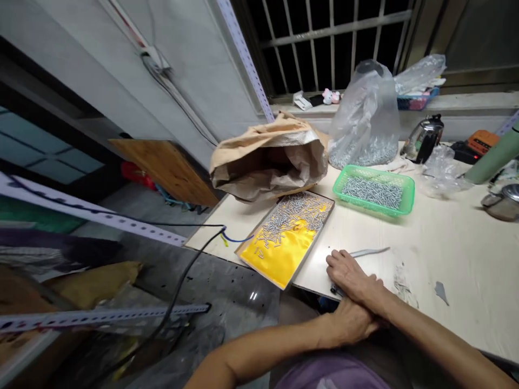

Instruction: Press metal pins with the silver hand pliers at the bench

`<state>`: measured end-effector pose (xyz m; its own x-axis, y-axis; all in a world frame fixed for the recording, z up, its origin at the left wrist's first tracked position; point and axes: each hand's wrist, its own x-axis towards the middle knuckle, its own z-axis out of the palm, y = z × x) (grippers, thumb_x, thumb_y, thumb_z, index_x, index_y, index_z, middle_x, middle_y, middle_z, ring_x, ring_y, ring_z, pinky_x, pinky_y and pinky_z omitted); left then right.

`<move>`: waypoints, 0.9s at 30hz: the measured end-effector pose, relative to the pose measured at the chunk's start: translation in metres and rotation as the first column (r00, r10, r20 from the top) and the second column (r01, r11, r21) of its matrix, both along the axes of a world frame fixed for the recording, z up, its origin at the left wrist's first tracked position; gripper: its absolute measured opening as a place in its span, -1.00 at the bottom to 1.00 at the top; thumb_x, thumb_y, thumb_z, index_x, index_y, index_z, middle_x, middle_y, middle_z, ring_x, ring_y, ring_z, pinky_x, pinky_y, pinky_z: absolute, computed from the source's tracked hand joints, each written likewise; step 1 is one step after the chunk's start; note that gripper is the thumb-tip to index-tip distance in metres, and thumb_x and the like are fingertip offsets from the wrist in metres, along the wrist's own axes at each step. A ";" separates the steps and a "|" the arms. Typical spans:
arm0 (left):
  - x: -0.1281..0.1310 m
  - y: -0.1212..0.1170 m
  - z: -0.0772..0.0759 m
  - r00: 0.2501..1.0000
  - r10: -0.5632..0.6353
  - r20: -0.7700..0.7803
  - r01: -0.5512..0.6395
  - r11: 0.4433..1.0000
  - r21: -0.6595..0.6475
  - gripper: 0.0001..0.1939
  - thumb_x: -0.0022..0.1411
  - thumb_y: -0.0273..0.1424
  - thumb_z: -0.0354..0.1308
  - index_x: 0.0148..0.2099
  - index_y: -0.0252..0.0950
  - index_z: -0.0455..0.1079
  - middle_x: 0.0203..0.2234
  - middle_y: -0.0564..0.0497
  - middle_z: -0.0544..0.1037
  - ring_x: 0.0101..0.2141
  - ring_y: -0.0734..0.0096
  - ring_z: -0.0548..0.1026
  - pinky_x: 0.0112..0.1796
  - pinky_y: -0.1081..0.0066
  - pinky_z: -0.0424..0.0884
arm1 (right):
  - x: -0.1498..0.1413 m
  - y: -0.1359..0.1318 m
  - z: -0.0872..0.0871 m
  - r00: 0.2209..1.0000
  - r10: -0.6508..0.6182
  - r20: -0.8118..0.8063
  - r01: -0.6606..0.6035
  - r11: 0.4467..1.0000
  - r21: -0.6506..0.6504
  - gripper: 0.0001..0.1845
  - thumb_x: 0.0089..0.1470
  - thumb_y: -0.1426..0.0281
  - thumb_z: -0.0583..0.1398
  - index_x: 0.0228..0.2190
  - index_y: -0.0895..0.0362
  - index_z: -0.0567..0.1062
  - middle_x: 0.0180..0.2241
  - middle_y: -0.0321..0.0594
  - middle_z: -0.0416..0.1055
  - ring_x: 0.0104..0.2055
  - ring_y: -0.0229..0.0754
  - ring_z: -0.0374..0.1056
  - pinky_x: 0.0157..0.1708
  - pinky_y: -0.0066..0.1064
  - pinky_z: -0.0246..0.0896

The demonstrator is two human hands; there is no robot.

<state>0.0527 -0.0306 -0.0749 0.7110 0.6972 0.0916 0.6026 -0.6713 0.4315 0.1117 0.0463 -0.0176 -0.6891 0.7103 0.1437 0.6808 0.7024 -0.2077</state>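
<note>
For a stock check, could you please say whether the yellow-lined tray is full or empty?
Partly filled: the tray has metal pieces over its far part, but bare yellow lining nearer.

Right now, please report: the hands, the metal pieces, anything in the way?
Right hand crossed over left hand, grips unclear. Metal pieces scattered on yellow cloth in tray. Possibly in the way: paper bag at tray's far end.
</note>
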 end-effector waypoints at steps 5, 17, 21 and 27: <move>-0.040 -0.007 0.037 0.969 -0.158 0.189 0.125 0.977 0.172 -0.80 0.29 -0.37 0.02 -0.13 -0.31 0.42 -0.35 -0.07 0.55 -0.29 0.39 0.50 -0.23 0.46 0.42 | 0.000 0.008 -0.001 0.977 0.215 -0.011 -0.212 0.970 0.118 -0.86 0.03 0.56 0.15 -0.51 0.14 0.43 -0.48 -0.20 0.39 -0.37 -0.17 0.27 -0.36 -0.34 0.19; -0.138 0.151 0.054 0.690 0.703 -0.170 -0.702 0.708 0.078 -0.74 0.28 -0.51 -0.05 -0.35 -0.37 0.45 -0.42 -0.06 0.44 -0.30 0.35 0.42 -0.26 0.40 0.31 | 0.072 0.094 0.067 0.927 -0.241 -0.289 0.331 0.886 0.325 -0.70 0.19 0.35 0.04 -0.06 0.17 0.36 -0.25 -0.04 0.38 -0.20 -0.01 0.30 -0.24 -0.22 0.22; -0.138 0.159 0.049 0.729 0.643 -0.235 -0.651 0.757 0.050 -0.73 0.24 -0.51 -0.03 -0.43 -0.38 0.44 -0.45 -0.07 0.43 -0.34 0.35 0.41 -0.30 0.42 0.28 | 0.074 0.035 0.033 0.959 -0.105 -0.263 0.149 0.977 0.155 -0.77 0.20 0.37 0.01 -0.15 0.10 0.40 -0.28 -0.12 0.41 -0.26 -0.10 0.35 -0.30 -0.28 0.29; -0.142 0.160 0.043 0.763 0.579 -0.289 -0.588 0.806 0.063 -0.76 0.20 -0.53 -0.05 -0.41 -0.39 0.43 -0.42 -0.11 0.45 -0.32 0.32 0.40 -0.27 0.38 0.28 | 0.085 -0.036 -0.003 0.942 -0.164 -0.293 0.171 0.985 -0.004 -0.76 0.23 0.37 -0.03 -0.28 0.06 0.43 -0.35 -0.17 0.43 -0.34 -0.15 0.39 -0.38 -0.32 0.35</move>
